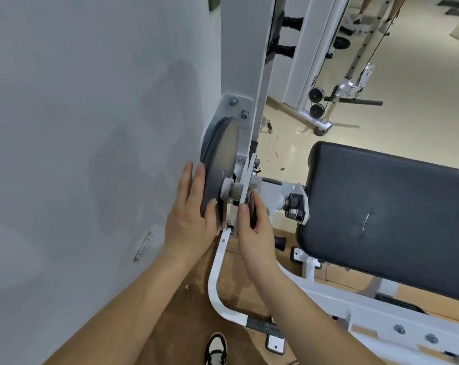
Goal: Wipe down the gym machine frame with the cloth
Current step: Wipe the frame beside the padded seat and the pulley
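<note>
The white machine frame (243, 61) rises up the middle, with a grey pulley wheel (221, 159) bolted at its base. My left hand (190, 214) lies flat against the wheel's left edge, fingers spread, thumb on the wheel's face. My right hand (254, 227) grips a small brownish cloth (250, 196) and presses it against the white bracket beside the wheel's hub. Most of the cloth is hidden by my fingers and the bracket.
A grey wall (91, 127) stands close on the left. A black padded bench (386, 206) fills the right. A curved white foot bar (218, 285) runs below my hands. My shoe (216, 349) is on brown flooring. Another cable machine (336, 96) stands behind.
</note>
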Tool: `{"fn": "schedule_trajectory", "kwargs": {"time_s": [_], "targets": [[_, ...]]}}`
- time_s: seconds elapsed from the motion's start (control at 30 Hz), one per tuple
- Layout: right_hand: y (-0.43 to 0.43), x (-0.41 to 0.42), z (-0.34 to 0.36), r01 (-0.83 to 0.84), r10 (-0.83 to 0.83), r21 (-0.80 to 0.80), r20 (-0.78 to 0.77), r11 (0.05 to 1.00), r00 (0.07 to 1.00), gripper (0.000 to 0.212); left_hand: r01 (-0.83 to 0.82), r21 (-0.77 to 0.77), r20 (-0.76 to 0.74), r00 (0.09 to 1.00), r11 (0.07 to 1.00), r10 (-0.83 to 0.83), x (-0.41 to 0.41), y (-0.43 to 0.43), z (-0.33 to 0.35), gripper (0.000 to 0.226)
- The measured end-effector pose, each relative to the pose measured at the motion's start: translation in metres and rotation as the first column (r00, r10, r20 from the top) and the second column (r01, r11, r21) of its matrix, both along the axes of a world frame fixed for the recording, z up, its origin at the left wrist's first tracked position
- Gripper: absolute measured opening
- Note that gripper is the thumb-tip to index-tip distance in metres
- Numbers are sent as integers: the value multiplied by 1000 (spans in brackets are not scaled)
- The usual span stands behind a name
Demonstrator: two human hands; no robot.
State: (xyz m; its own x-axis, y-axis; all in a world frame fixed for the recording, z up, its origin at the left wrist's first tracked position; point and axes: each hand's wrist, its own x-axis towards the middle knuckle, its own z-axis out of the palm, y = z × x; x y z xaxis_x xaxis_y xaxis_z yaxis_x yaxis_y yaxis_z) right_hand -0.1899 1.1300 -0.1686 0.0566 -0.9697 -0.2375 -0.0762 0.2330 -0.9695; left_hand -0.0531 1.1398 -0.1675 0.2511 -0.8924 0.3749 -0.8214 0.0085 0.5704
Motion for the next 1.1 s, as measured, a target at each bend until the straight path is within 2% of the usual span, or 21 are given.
{"fn": "schedule_trajectory", "kwargs": {"time_s": [0.07,0.13,0.2,0.3,0.37,0.5,0.57,0.63,0.73,0.8,0.9,1.0,1.1], "targets": [[-19,6,15,60,-59,-18,38,998,998,50,3,25,-164,986,1000,1,1,0,-4,78],[-44,8,30,86,-84,-58,37,995,996,48,7,-14,-191,982,1000,-10,0,1,-3,76],[-59,7,32,42,-40,-91,14,995,999,48,18,-10,-277,961,1000,-20,-1,3,1,75],[-48,6,17,-36,34,-98,-23,995,999,52,-43,48,-470,881,998,61,-4,4,0,69],[-26,8,5,-23,21,-64,-39,998,999,54,-100,79,-504,855,992,126,-5,2,-3,58],[-1,6,1,32,-36,-75,-54,997,998,50,-116,113,-487,859,987,157,-7,2,-6,50],[-21,9,12,91,-97,-136,-34,986,995,46,-120,95,-482,863,988,151,-7,1,-6,49],[-45,15,19,81,-92,-213,-44,974,995,46,-125,88,-474,867,988,152,-6,1,-10,49],[-50,19,8,-55,-31,-338,-246,940,969,50,-114,73,-404,905,991,134,-8,1,-13,53],[-36,18,-5,-106,-24,-396,-310,912,951,55,-121,3,-289,950,993,117,-6,0,-14,62],[-11,16,-16,-41,-35,-340,-214,940,976,61,-106,-91,-140,986,990,93,-2,-2,-17,69],[5,19,-13,-37,-23,-293,-199,956,980,61,-103,-119,-136,987,988,87,-1,-2,-23,67],[-34,23,2,55,-103,-257,-174,965,979,53,-118,-122,-157,983,985,99,-1,-5,-25,63]]}}
